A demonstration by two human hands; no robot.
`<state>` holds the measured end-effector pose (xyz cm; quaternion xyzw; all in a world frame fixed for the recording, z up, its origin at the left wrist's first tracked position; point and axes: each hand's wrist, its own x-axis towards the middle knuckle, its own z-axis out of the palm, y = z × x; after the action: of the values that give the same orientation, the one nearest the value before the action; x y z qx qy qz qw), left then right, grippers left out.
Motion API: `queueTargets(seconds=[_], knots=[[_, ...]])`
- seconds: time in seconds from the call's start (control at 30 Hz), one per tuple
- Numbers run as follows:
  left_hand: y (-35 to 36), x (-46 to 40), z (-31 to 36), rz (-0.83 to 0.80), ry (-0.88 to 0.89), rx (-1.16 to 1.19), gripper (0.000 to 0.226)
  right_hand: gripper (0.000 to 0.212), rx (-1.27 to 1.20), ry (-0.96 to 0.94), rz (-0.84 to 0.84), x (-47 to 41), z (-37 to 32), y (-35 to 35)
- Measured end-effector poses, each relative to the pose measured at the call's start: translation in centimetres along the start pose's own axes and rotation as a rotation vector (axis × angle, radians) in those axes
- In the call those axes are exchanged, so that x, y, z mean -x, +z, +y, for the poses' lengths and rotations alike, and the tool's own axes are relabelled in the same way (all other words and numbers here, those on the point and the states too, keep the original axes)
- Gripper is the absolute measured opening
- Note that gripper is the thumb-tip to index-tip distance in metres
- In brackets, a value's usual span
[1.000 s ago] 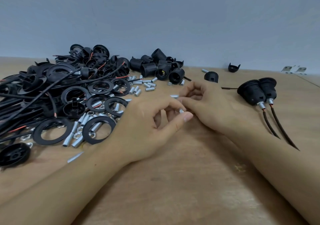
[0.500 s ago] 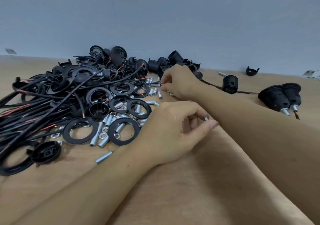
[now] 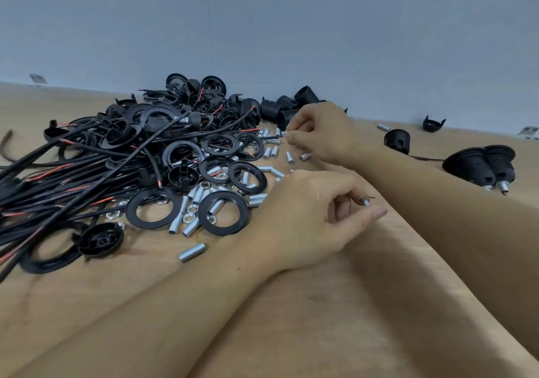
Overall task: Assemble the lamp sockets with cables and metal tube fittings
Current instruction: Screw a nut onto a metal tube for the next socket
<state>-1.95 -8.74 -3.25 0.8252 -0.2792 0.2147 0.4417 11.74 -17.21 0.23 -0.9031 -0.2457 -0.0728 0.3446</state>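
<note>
Black sockets, rings and cables heaped on my wooden desk [image 3: 291,334].
My left hand [image 3: 303,220] pinches a small metal tube fitting [image 3: 365,201] in a narrow grip near centre; my right hand [image 3: 318,132] reaches far, fingertips pinching a cable [image 3: 269,137] end beside loose tubes [image 3: 192,252].

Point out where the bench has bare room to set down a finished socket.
Bare wood lies near the front edge, left of the left hand and below the lone metal tube. Another patch sits between the single black socket and the finished sockets. The parts pile is crowded.
</note>
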Motion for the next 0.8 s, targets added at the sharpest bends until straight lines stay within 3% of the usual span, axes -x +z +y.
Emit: queueTargets(seconds=[0.27,0.37,0.57,0.7,0.8], knots=[[0.3,0.0,0.0,-0.010,-0.008,0.026,0.018,0.020,-0.112,0.017,-0.063,1.4,-1.2,-1.0],[0.3,0.0,0.1,-0.003,0.001,0.025,0.019,0.016,-0.287,0.082,-0.071,2.2,-1.1,-1.1],[-0.2,-0.2,-0.3,0.075,0.026,-0.014,0.016,0.018,-0.639,0.224,0.087,5.8,0.0,-4.9],[-0.3,-0.2,-0.2,0.090,0.048,-0.057,0.010,0.013,-0.849,0.217,-0.001,10.8,1.1,-7.2],[-0.4,-0.3,-0.2,0.119,0.076,-0.096,0.012,0.023,-0.970,0.190,-0.014,13.9,1.4,-7.2]])
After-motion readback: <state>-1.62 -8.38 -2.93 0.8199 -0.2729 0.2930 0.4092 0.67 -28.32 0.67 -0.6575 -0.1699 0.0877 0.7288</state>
